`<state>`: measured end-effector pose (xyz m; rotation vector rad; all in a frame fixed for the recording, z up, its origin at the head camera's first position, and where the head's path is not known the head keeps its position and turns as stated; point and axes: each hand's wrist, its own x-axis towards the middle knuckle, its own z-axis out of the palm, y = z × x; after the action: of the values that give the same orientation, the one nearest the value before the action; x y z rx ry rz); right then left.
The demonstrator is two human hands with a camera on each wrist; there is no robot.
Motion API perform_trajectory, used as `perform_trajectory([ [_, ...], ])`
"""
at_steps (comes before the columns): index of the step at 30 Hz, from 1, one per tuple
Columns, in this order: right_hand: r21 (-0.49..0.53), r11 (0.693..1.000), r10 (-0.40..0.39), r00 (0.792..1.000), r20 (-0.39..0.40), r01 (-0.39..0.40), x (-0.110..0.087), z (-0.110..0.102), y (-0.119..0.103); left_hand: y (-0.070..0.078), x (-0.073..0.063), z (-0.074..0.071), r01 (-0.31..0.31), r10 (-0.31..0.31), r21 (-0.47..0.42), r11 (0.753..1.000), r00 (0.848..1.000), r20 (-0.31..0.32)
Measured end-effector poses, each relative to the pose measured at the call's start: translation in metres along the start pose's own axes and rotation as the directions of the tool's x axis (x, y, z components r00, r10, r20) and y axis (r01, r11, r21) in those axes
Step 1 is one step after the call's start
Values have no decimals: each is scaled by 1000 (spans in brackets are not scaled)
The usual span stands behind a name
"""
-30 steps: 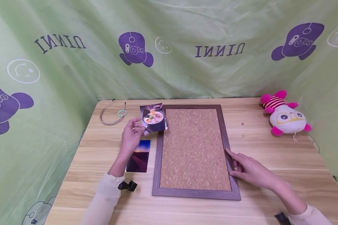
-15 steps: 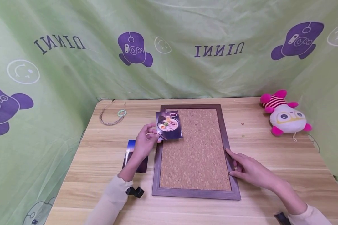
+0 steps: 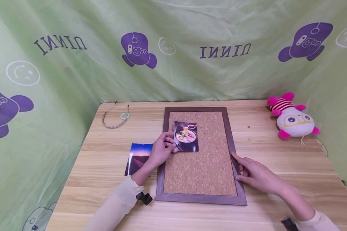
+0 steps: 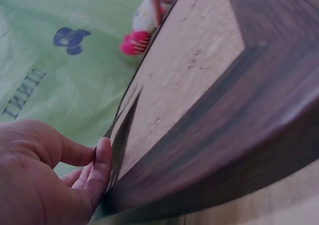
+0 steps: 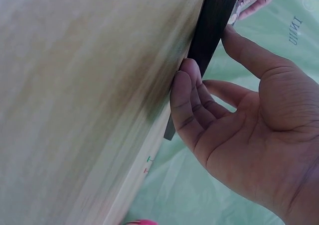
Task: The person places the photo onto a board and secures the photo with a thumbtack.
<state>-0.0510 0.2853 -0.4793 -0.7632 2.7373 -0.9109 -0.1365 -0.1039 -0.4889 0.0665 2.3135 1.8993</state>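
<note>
My left hand (image 3: 161, 149) pinches the lower left edge of a ramen photo (image 3: 186, 136) between thumb and fingers. The photo is over the upper left of a framed corkboard (image 3: 200, 173); in the left wrist view the photo (image 4: 125, 128) is tilted, seen nearly edge-on, above the cork. My right hand (image 3: 258, 175) holds the corkboard's right side, index finger and thumb on the dark frame. The right wrist view shows its other fingers (image 5: 183, 93) curled against the frame's outer edge. Left of the board lies a sunset photo (image 3: 137, 157), partly behind the left forearm.
A braided headband (image 3: 112, 125) and a green ring (image 3: 124, 116) lie at the back left of the wooden table (image 3: 104, 160). Two tiny rings, one reddish (image 3: 248, 127) and one greenish (image 3: 250, 139), are right of the board. A plush toy (image 3: 295, 120) lies back right.
The left hand has carried the ramen photo rightward and toward me, from the frame's upper left corner to over the cork. The right hand and corkboard have stayed put.
</note>
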Motion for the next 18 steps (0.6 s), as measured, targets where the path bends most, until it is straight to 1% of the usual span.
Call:
perform_trajectory([
  [3, 1, 1000, 13, 1000, 10, -13, 0, 0, -1, 1, 2, 6, 1, -2, 13, 1000, 999, 37],
  [6, -2, 1000, 16, 1000, 8, -16, 0, 0, -1, 2, 4, 11, -3, 1, 30, 1000, 998, 55],
  [12, -1, 1000, 15, 1000, 9, -15, 1, -1, -2, 2, 14, 20, 14, -16, 40, 999, 998, 62],
  [16, 1, 1000, 30, 999, 14, -30, 0, 0, -2, 3, 19, 27, 14, -17, 67, 998, 998, 56],
  [18, 0, 999, 36, 999, 14, -36, 0, 0, -2, 5, 21, 30, 14, -18, 65, 998, 998, 54],
])
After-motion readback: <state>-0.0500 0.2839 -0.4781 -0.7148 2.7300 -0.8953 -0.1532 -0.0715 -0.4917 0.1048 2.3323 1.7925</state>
